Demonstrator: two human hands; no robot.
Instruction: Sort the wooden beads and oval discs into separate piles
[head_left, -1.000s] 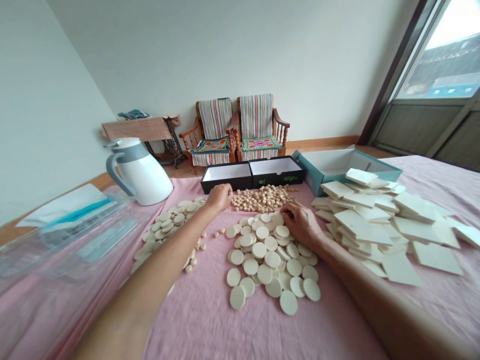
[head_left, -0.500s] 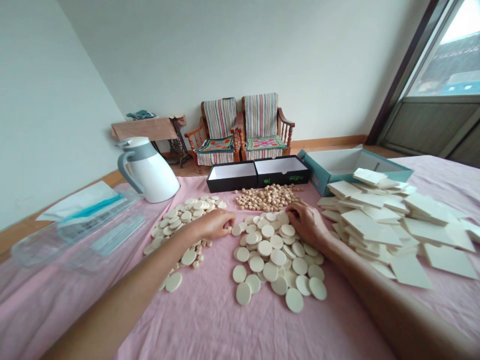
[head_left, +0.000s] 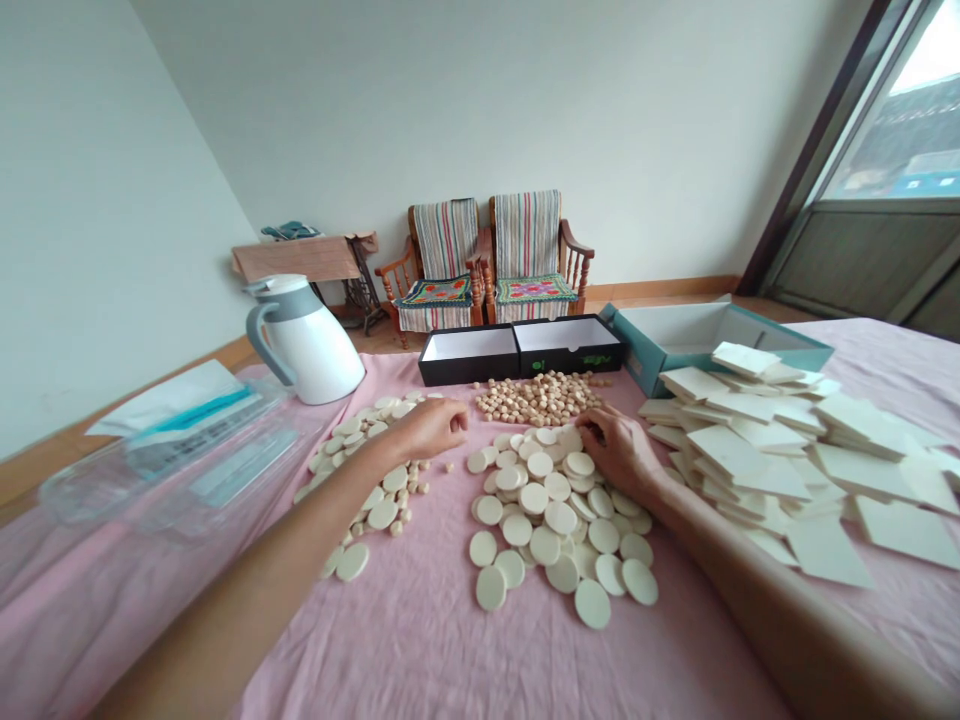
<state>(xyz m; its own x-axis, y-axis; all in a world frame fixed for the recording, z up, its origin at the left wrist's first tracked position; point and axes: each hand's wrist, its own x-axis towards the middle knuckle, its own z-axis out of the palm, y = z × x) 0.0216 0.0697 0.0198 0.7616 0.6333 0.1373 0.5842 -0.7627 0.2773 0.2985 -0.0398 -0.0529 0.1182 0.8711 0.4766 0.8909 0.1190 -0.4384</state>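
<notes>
My left hand [head_left: 435, 428] is curled closed above the cloth, between the left pile of round wooden discs [head_left: 349, 440] and the bead pile [head_left: 536, 400]. Whatever its fingers may hold is hidden. A lone bead [head_left: 449, 467] lies on the cloth just below it. My right hand [head_left: 611, 445] rests at the upper right edge of the middle disc pile [head_left: 560, 517], its fingers bent together; I cannot make out anything between them. Small beads [head_left: 405, 495] are mixed among the discs on the left.
Square wooden pieces [head_left: 757, 440] are heaped at the right, before a teal box [head_left: 652, 355]. Two black trays [head_left: 469, 370] stand behind the beads. A white jug [head_left: 319, 350] and clear plastic packaging [head_left: 187, 450] are at the left, on the pink cloth [head_left: 420, 620].
My left hand has lifted up and away from the left edge of the middle disc pile, and a bead now shows on the cloth beneath it. My right hand has hardly moved.
</notes>
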